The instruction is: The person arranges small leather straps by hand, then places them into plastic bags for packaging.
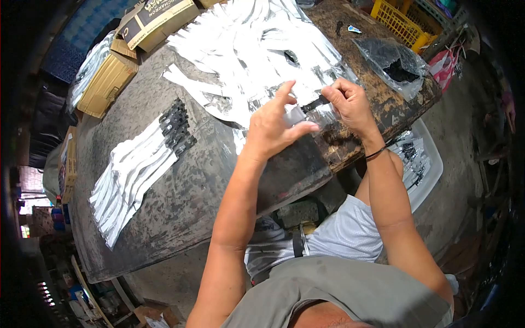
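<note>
My left hand (270, 127) is over the table's near edge, its thumb and forefinger spread apart. Between them shows a whitish, translucent strip end (295, 115); whether curled fingers touch it cannot be seen. Close by on the right, my right hand (350, 104) is closed in a pinch on a small black piece (315, 105), partly hidden by the fingers. Clear plastic (324, 116) shows just below that piece. Beyond both hands spreads a large heap of shiny white strips (246, 49). To the left, a neat row of white strips (134, 177) with black ends (176, 128) lies fanned out.
Cardboard boxes (106, 82) stand at the table's far left. A clear bag with black contents (396, 68) lies at the right, near a yellow crate (402, 22). Below the right edge is a white tub (435, 158) holding plastic-wrapped pieces. The dark table (158, 218) has a worn surface.
</note>
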`<state>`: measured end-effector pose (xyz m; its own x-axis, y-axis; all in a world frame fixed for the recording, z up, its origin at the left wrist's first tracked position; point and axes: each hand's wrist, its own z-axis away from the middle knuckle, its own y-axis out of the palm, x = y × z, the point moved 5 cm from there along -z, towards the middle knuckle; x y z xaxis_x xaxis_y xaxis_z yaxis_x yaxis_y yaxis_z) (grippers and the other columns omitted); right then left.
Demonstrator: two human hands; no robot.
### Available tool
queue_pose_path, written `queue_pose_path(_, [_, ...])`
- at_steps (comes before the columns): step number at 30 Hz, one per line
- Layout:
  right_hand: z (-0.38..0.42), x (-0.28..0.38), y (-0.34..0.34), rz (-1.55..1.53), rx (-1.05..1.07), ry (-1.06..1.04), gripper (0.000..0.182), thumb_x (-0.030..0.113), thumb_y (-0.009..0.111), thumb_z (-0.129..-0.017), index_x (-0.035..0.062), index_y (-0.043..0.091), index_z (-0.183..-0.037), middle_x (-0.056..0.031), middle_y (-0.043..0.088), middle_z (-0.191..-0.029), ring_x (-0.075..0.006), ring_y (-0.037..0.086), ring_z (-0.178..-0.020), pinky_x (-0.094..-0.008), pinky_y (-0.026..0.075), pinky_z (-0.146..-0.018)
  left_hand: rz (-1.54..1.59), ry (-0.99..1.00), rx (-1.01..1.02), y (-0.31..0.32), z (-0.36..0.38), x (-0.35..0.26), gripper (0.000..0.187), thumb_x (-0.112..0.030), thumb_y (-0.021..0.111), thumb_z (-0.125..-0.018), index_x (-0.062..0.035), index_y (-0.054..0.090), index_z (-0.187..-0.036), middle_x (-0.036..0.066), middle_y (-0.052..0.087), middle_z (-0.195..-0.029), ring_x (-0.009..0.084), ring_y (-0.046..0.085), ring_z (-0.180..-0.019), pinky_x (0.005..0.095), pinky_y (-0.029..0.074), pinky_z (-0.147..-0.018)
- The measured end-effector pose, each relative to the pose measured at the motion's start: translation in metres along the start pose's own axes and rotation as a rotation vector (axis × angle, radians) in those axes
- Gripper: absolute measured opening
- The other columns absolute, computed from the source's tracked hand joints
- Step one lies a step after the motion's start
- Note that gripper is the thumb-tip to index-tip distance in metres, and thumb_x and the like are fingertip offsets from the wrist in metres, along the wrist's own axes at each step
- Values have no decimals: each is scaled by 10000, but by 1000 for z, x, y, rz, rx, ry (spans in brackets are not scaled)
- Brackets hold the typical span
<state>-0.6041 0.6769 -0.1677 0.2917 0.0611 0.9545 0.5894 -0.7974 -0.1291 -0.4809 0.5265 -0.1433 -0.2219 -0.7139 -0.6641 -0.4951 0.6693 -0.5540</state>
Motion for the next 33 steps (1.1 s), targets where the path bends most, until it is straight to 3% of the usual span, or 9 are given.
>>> queue_pose_path(4, [2,11,-3,-8,-132,-88,284,285,698,-897,49,615,-764,72,473,-639,-25,374,-599,-211,301,-520,3,-208,362,-10,3,30,366,-269,768,-802,-2,672,-1034,134,704,-843,214,676,-794,324,530,-731])
queue_pose_path(5, [2,9,-3,-57,-143,-78,276,290,688,-900,39,634,-798,78,474,-640,-30,381,-606,-210,316,-533,87,-209,346,-8,2,31,349,-333,738,-819,-11,677,-939,138,673,-749,239,655,-705,344,513,-677])
queue_pose_path(8, [3,14,-1,17,-194,-135,276,286,682,-902,35,635,-796,59,488,-674,-46,397,-619,-220,332,-539,84,-329,448,-3,2,22,247,-228,706,-872,8,652,-923,83,681,-768,113,609,-707,270,494,-659])
queue_pose_path(11, [1,15,2,90,-220,-279,278,285,681,-898,28,642,-802,33,500,-729,-66,423,-650,-234,355,-554,216,-279,367,9,4,26,207,-203,666,-910,1,630,-900,58,675,-761,76,590,-699,251,478,-633])
queue_pose_path(14, [2,18,5,93,-218,-286,283,288,686,-889,20,646,-807,7,510,-776,-87,443,-673,-250,370,-565,277,-227,247,12,5,22,201,-201,647,-915,-4,610,-921,64,604,-653,115,552,-613,286,463,-582])
queue_pose_path(17, [5,22,10,187,-205,-298,287,288,690,-884,13,646,-818,-2,526,-781,-109,464,-670,-261,391,-579,415,-235,245,16,5,18,153,-142,597,-953,6,600,-991,54,680,-791,83,599,-715,243,489,-652])
queue_pose_path(26, [8,31,31,258,-98,-495,297,303,634,-931,9,638,-890,-53,550,-878,-137,513,-694,-262,437,-622,491,-252,255,20,6,14,133,-86,564,-961,27,554,-1029,68,675,-828,93,614,-734,246,511,-672])
queue_pose_path(29, [10,33,32,111,-116,-243,268,270,601,-952,6,622,-918,-61,549,-912,-151,526,-720,-276,444,-645,535,-249,234,23,7,20,122,-79,549,-966,23,552,-1033,67,669,-841,101,622,-745,251,518,-675])
queue_pose_path(33, [6,25,32,310,107,-242,223,226,576,-958,16,604,-1027,-94,551,-986,-211,551,-776,-314,462,-706,562,-269,243,22,7,20,153,-111,547,-973,23,548,-1047,67,649,-845,112,625,-786,265,528,-716])
